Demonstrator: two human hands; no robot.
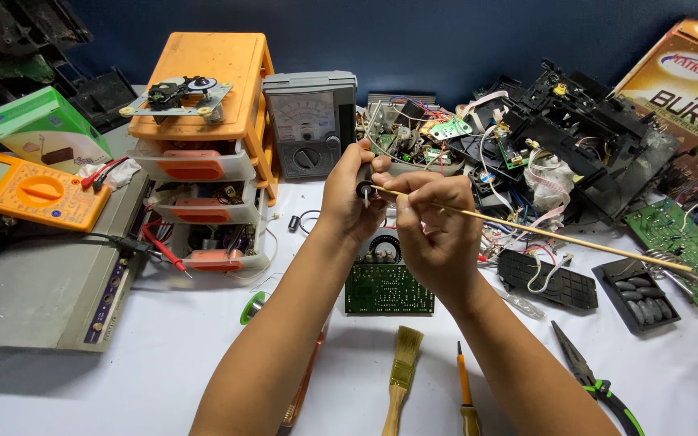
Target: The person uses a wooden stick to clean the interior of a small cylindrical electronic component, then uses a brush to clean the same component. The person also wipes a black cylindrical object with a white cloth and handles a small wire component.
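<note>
— How many hands at frame centre?

— Two. The left hand (351, 194) pinches a small dark cylindrical part (364, 188); the right hand (434, 230) pinches a thin wooden stick (543, 232) (pale, straight), its tip touching that part.

— Below them?

— One green circuit board (388, 288), one bristle brush (401, 373), one orange-handled screwdriver (465, 391), one pair of pliers (595, 379).

— Upper left?

— One orange plastic drawer unit (203, 121), three drawers.

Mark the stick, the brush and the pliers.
stick (559, 236), head view, mid-shaft right of the hands
brush (404, 351), head view, bristles
pliers (577, 362), head view, metal jaws above the green-black handles
</note>
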